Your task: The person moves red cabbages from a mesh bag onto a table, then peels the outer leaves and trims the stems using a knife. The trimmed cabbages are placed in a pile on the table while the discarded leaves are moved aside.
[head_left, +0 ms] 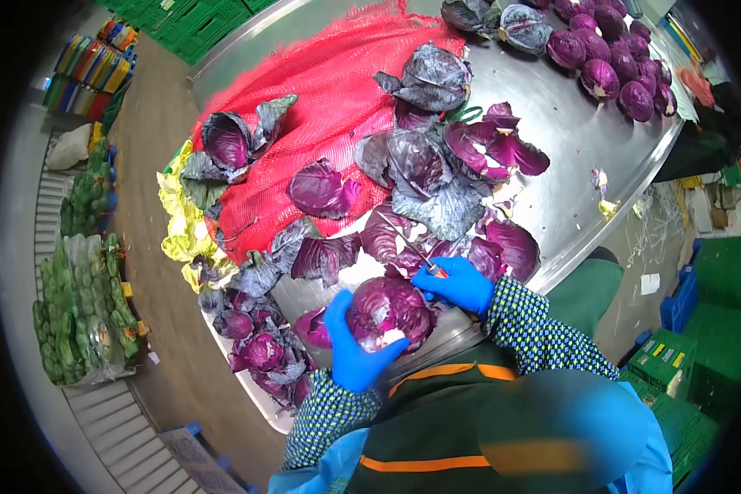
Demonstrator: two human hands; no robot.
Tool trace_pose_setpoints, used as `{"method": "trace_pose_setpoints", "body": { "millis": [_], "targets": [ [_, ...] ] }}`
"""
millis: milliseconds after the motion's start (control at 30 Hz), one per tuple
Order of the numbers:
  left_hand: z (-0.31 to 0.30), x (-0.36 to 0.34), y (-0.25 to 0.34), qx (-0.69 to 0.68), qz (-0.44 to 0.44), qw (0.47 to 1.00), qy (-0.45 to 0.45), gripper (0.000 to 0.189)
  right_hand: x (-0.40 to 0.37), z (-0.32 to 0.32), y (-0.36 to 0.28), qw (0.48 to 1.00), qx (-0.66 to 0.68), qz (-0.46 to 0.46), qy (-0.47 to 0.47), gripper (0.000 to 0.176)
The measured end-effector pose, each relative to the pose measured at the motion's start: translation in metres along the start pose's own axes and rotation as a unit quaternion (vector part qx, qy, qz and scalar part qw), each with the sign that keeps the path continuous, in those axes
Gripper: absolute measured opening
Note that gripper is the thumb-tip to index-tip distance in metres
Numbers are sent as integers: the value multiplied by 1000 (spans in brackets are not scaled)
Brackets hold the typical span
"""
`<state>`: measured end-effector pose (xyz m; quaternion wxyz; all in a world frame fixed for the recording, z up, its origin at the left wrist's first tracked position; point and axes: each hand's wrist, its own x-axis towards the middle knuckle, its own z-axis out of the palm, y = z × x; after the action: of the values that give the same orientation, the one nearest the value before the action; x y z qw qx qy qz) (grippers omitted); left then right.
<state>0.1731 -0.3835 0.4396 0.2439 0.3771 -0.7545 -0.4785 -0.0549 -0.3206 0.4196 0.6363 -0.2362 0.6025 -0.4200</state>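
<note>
My left hand [359, 347], in a blue glove, grips a red cabbage [393, 311] from its left side, with a pale cut patch showing near the thumb. Just right of the cabbage, my gloved right hand [455, 284] is closed around a knife [438, 270] with a red handle end, its thin blade pointing up and left. Loose purple leaves [514, 247] lie close beyond both hands. More dark outer leaves [440, 198] are heaped farther up on a red mesh sack [296, 148].
Trimmed red cabbages [601, 58] are piled at the far right of the metal table [543, 132]. A white bin [276, 416] with leaf scraps stands at my left. Green crates [675, 362] are stacked at right. A person's dark-clothed leg [687, 152] is by the table's right edge.
</note>
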Motion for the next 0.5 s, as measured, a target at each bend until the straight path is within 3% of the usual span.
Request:
{"method": "trace_pose_setpoints", "body": {
  "millis": [67, 100, 133, 200, 233, 267, 333, 367, 400, 433, 467, 500],
  "targets": [
    [-4, 18, 14, 117, 20, 990, -73, 80, 3, -1, -21, 999, 38, -36, 8, 30],
    [-6, 21, 14, 114, 60, 988, -81, 68, 2, -10, -46, 991, 98, -53, 80, 30],
    [-7, 19, 14, 117, 62, 988, -81, 68, 4, -17, -64, 973, 158, -71, 154, 29],
    [-4, 19, 15, 158, 34, 985, -64, 60, 3, -23, -49, 979, 112, -89, 142, 39],
    [-4, 23, 26, 178, 70, 981, -23, 45, 0, -10, -14, 982, 32, -146, 115, 46],
    [-5, 26, 22, 175, 67, 982, -23, 45, -7, 2, 10, 976, -51, -196, 84, 53],
    [-13, 28, 7, 187, -62, 980, 12, 24, -33, 19, 5, 994, -92, -34, 51, 65],
    [-15, 30, -16, 58, -138, 987, 52, 21, -31, 23, 17, 997, 12, -57, 60, 55],
    [-17, 34, -35, -70, -207, 972, 91, 25, -28, 22, 19, 997, 12, -55, 54, 55],
    [-22, 40, -18, -214, -355, 904, 108, 28, -24, 19, 20, 993, 63, 12, 103, 46],
    [-24, 37, -32, -209, -354, 905, 108, 28, -22, 17, 22, 978, 118, 79, 154, 38],
    [-24, 34, -58, -314, -382, 863, 109, 27, -18, 17, 32, 979, 106, 43, 170, 27]
  ]
}}
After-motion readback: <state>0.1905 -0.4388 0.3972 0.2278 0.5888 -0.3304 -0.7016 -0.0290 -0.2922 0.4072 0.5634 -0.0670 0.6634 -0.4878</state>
